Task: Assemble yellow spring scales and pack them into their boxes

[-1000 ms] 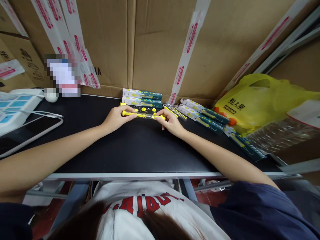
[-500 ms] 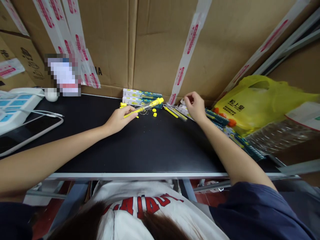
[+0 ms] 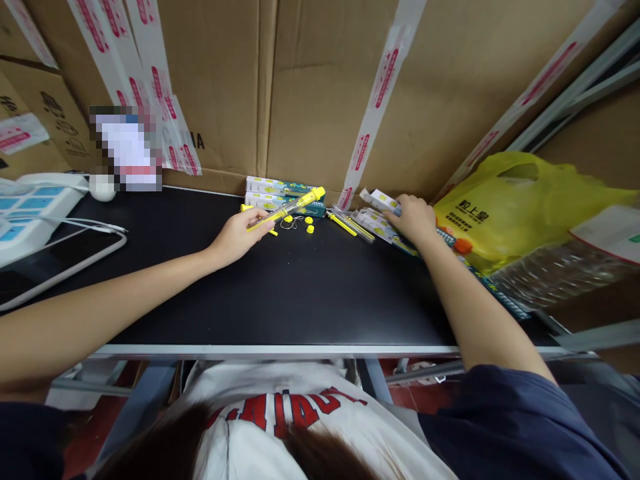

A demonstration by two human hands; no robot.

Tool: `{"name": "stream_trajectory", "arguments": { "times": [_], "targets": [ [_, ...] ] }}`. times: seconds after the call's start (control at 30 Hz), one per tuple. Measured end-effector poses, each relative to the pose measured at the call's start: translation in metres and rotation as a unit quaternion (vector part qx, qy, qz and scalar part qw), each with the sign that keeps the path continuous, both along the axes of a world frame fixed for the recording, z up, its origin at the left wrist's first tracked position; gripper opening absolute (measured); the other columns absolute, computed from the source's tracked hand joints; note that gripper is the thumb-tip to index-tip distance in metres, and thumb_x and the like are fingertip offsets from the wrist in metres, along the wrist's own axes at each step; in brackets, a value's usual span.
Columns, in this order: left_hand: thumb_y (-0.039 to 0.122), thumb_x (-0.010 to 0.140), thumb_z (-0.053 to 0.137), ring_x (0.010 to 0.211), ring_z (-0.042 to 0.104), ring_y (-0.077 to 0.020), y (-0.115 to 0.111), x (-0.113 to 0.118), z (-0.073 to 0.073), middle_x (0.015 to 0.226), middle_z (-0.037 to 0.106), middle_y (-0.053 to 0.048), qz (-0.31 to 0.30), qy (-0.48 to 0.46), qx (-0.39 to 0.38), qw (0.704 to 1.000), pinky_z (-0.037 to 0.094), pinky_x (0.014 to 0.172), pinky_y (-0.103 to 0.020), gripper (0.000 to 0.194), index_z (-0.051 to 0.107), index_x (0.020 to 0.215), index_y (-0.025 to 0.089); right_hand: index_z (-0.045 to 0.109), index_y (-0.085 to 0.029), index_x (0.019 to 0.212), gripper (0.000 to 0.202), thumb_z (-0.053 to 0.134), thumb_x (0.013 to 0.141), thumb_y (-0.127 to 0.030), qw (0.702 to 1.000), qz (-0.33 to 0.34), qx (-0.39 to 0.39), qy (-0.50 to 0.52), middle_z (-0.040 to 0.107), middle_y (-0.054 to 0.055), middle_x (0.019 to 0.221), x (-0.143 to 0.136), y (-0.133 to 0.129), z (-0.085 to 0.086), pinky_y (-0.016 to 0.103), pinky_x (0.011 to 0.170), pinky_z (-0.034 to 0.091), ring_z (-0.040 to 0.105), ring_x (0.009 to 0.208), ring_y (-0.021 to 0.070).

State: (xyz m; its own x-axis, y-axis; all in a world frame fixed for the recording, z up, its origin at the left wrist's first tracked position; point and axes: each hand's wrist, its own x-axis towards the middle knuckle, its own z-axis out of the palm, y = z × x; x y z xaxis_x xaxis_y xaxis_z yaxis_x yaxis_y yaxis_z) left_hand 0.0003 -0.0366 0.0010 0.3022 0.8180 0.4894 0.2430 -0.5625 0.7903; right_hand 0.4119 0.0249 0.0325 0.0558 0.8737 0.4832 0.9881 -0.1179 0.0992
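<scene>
My left hand [image 3: 241, 233] is closed round the lower end of a clear tube with yellow ends [image 3: 295, 208], which slants up to the right. Behind it lie two narrow printed boxes [image 3: 285, 187]. Small yellow caps [image 3: 310, 229] and thin wire rings [image 3: 289, 224] rest just right of that hand. My right hand [image 3: 417, 218] is on the pile of narrow boxes [image 3: 377, 223] at the right, its fingers closed on the end of an upper box [image 3: 381, 200]. Between the hands lies a bundle of thin rods in clear wrap [image 3: 350, 223].
On the right, a yellow plastic bag [image 3: 505, 207] stands beside the box pile, with clear plastic packaging [image 3: 555, 267] next to it. A white-rimmed device [image 3: 113, 250] and a white-and-blue item [image 3: 37, 200] lie at the left. Cardboard [image 3: 320, 100] stands behind the black table [image 3: 300, 293].
My right hand has moved right and slightly down onto the box pile, uncovering the white box end. The tube in my left hand has shifted slightly.
</scene>
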Motion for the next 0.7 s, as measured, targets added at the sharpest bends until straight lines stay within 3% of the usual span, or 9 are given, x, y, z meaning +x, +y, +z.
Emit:
{"name": "stream_trajectory", "arguments": {
  "times": [0.13,0.3,0.47,0.7],
  "targets": [
    [0.038,0.086,0.057,0.058,0.049,-0.0086,0.0,-0.002,0.002,0.066,0.053,0.003,0.043,-0.007,0.05,0.998,0.039,0.054,-0.021,0.022,0.055,0.091,0.017,0.058,-0.015,0.106,0.037,0.053,0.087,-0.046,0.986,0.159,0.034,-0.03,0.062,0.017,0.101,-0.044,-0.017,0.009,0.037,0.075,0.042,0.056,0.092,0.0293],
    [0.037,0.094,0.044,0.06,0.052,-0.0095,-0.004,-0.003,0.002,0.074,0.059,0.001,0.005,0.034,0.11,0.993,0.043,0.061,-0.024,0.019,0.043,0.098,0.018,0.054,-0.017,0.109,0.032,0.053,0.089,-0.043,0.932,0.354,-0.056,-0.058,0.061,0.012,0.106,-0.117,-0.056,-0.004,0.032,0.071,0.043,0.06,0.088,0.0249],
    [0.036,0.094,0.043,0.074,0.06,-0.014,-0.012,0.001,0.001,0.083,0.063,-0.002,-0.025,0.12,0.136,0.983,0.045,0.07,-0.028,0.018,0.039,0.1,0.019,0.052,-0.016,0.114,0.031,0.05,0.092,-0.038,0.897,0.422,-0.096,-0.094,0.063,0.012,0.106,-0.154,-0.086,-0.019,0.029,0.069,0.044,0.062,0.089,0.0226],
    [0.036,0.09,0.047,0.069,0.059,-0.0138,-0.016,0.002,0.006,0.076,0.061,0.002,0.001,0.133,0.096,0.986,0.043,0.067,-0.027,0.017,0.042,0.095,0.02,0.05,-0.013,0.123,0.04,0.048,0.094,-0.04,0.888,0.446,-0.054,-0.103,0.065,0.012,0.11,-0.153,-0.087,-0.02,0.03,0.073,0.047,0.064,0.096,0.0239]
  ]
}}
